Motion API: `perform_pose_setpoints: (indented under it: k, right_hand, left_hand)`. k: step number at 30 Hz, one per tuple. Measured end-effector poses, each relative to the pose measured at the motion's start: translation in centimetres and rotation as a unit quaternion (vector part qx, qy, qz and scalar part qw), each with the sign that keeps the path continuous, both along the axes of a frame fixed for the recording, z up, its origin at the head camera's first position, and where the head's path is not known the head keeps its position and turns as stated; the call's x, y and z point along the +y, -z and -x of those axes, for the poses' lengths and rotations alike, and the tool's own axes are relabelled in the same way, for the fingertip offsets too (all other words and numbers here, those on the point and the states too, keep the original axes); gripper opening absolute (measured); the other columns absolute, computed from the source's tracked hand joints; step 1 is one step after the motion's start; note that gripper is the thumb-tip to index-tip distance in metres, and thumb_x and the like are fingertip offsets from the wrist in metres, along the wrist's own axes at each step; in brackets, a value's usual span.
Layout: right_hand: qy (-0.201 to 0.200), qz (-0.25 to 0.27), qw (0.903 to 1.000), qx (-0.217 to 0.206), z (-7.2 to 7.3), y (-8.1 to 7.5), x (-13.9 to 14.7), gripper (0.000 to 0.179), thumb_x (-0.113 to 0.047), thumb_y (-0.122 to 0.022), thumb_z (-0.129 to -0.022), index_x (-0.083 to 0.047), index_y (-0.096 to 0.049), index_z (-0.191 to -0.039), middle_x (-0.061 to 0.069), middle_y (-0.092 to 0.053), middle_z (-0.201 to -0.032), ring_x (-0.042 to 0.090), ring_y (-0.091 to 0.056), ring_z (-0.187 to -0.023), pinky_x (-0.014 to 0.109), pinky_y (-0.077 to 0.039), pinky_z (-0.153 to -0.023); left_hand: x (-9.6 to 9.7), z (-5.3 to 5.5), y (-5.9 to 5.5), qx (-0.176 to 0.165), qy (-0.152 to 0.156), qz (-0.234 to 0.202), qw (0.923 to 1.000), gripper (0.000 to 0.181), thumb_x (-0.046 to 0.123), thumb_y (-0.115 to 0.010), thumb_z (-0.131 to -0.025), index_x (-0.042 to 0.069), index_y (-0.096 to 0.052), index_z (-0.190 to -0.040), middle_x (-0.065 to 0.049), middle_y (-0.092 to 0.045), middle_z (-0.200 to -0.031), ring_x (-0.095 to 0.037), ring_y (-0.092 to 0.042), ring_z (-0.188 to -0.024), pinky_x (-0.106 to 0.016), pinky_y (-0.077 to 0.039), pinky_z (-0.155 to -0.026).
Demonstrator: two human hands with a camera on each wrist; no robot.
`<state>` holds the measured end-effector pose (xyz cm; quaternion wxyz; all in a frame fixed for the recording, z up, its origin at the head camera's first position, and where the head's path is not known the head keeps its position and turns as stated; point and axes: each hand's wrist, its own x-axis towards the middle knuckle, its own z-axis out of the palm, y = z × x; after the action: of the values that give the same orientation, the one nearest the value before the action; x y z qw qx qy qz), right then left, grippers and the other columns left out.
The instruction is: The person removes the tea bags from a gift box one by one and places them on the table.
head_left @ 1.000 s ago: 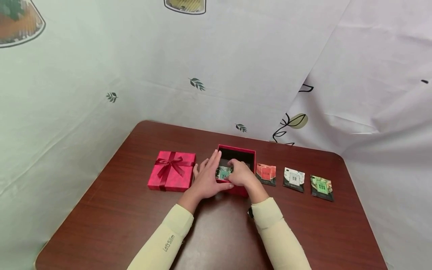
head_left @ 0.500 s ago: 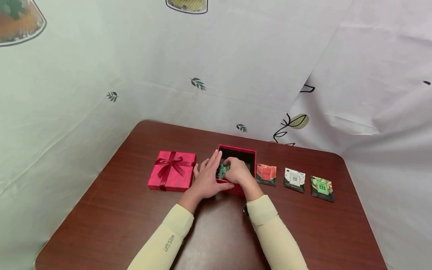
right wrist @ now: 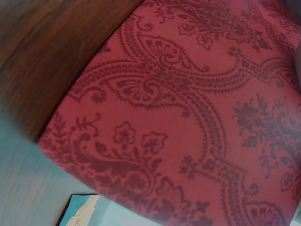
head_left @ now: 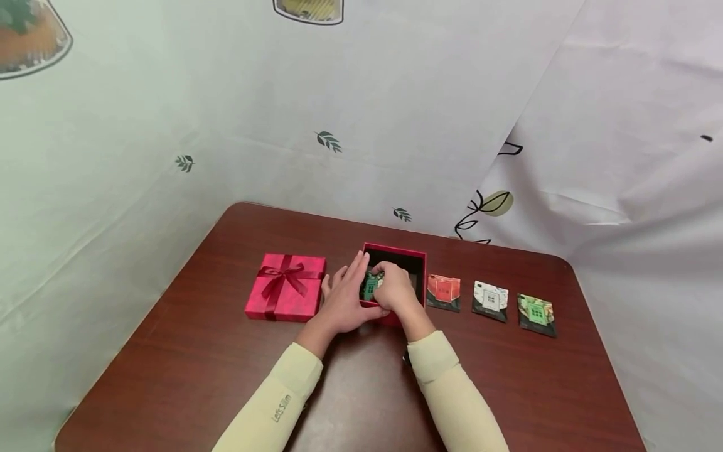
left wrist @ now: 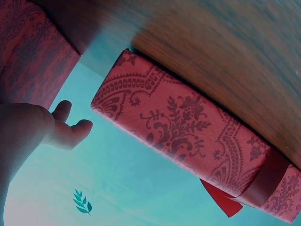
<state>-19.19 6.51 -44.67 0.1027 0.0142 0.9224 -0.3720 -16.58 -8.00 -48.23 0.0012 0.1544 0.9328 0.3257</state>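
Observation:
A red patterned gift box (head_left: 425, 267) with a dark inside sits open on the table. My left hand (head_left: 343, 306) steadies its left and front sides, fingers fairly straight along the rim and thumb across the front edge. My right hand (head_left: 394, 290) reaches down into the box, its curled fingers and thumb on a green sachet (head_left: 370, 286) in the left part; the fingertips are partly hidden. In the left wrist view the edge of the box lid (left wrist: 174, 122) shows beside the left hand's fingers (left wrist: 70, 134). The box's wall (right wrist: 178, 117) fills most of the right wrist view.
The lid with its dark red ribbon bow (head_left: 285, 276) lies left of the box. To the right, in a row, lie a red sachet (head_left: 444, 292), a white sachet (head_left: 490, 300) and a yellow-green sachet (head_left: 536, 314). A pale printed curtain hangs behind the table (head_left: 186, 351).
My right hand has shifted a little left and deeper into the box, its fingers curling at the green sachet, which has moved slightly left. The left hand stays at the box.

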Motion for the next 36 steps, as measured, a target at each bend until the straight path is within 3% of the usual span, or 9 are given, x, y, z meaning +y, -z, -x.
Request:
perform_pose_setpoints:
  k: [11,27,36]
  right_hand:
    - [0.019,0.025,0.9952,0.092,-0.9,-0.2,1.2,0.05,0.004,-0.079,-0.073,-0.015,-0.066,-0.117,0.012,-0.066,-0.111,0.03,-0.058,-0.094,0.044,-0.056,-0.073]
    - [0.052,0.09,0.99,0.096,-2.0,-1.3,3.1,0.054,0.008,-0.078,-0.078,-0.017,-0.064,-0.124,0.013,-0.063,-0.121,0.029,-0.059,-0.094,0.047,-0.056,-0.079]
    - [0.058,0.18,0.9763,0.105,-2.4,-1.5,4.2,0.056,0.013,-0.077,-0.079,-0.016,-0.063,-0.125,0.012,-0.066,-0.116,0.027,-0.06,-0.089,0.037,-0.056,-0.073]
  left_hand:
    - [0.1,-0.1,-0.3,-0.017,0.0,0.0,0.9999,0.121,0.064,-0.079,-0.072,0.03,-0.006,-0.162,0.012,-0.001,-0.166,-0.038,-0.019,-0.144,-0.07,0.0,-0.107]
    - [0.2,0.1,-0.1,-0.016,-0.009,0.013,0.9998,0.123,0.063,-0.08,-0.071,0.032,-0.003,-0.162,0.012,-0.003,-0.166,-0.036,-0.02,-0.143,-0.069,-0.002,-0.109]
    - [0.3,0.2,-0.2,-0.015,-0.015,0.02,0.9996,0.124,0.063,-0.081,-0.07,0.03,-0.005,-0.162,0.012,-0.003,-0.166,-0.035,-0.021,-0.143,-0.069,-0.002,-0.109]
